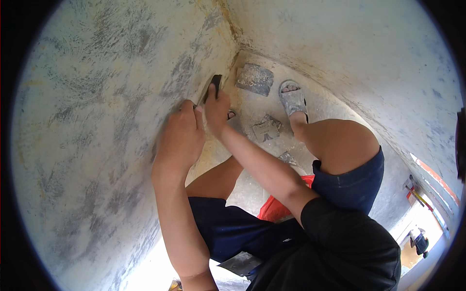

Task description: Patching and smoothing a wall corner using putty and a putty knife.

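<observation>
My right hand [217, 109] reaches across to the mottled white wall [107, 111] on my left, near the corner. Its fingers are closed on a black flat piece [215, 83], which lies close to the wall surface; its exact kind does not show. Just nearer to me, my left hand [179, 138] is beside the same wall with its fingers curled. A small thin edge shows by its fingertips, but what it holds is mostly hidden. The two hands are close together, low on the wall.
Two slippered feet stand on the dusty floor, one slipper [293, 101] near the right wall [349, 58]. A grey speckled sheet [255, 79] and scraps [267, 128] lie there. A red bag [274, 208] is under my legs. A metal blade [240, 264] shows by my lap.
</observation>
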{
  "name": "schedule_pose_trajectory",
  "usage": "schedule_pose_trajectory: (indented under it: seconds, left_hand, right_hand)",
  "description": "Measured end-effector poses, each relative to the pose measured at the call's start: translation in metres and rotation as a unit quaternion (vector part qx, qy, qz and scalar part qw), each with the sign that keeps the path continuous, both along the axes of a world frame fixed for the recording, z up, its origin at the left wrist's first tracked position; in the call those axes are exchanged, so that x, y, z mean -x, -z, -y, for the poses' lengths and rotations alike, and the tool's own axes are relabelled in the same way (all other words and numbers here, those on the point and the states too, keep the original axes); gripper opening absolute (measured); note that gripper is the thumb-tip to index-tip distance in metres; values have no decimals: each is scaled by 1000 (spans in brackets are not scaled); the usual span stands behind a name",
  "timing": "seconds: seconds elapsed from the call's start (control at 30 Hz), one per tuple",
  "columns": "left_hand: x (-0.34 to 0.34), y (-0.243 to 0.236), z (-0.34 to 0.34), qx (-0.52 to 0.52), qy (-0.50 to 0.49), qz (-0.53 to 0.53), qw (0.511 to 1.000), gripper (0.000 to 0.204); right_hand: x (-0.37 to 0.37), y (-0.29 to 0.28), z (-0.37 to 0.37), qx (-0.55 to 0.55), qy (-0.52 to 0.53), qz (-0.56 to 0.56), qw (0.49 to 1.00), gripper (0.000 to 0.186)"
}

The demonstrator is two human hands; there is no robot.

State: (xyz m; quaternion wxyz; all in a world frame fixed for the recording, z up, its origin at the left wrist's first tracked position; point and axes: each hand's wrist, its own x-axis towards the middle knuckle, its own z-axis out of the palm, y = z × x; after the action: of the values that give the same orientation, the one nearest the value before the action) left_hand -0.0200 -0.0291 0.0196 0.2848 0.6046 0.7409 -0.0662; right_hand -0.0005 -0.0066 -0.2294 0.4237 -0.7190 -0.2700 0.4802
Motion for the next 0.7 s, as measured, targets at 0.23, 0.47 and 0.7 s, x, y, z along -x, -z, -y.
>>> schedule_pose_trajectory:
  seconds: [0.23, 0.47, 0.7]
  left_hand:
    - [-6, -1, 1, 8, -1, 21, 1000, 30]
    - [-9, -14, -5, -18, -8, 24, 1000, 30]
    - [-9, -15, -5, 16, -16, 7, 1000, 32]
  right_hand:
    - [-20, 14, -45, 33, 143, -118, 982, 35]
    - [-13, 12, -34, 29, 92, -79, 992, 39]
    - [15, 11, 24, 36, 31, -61, 997, 38]
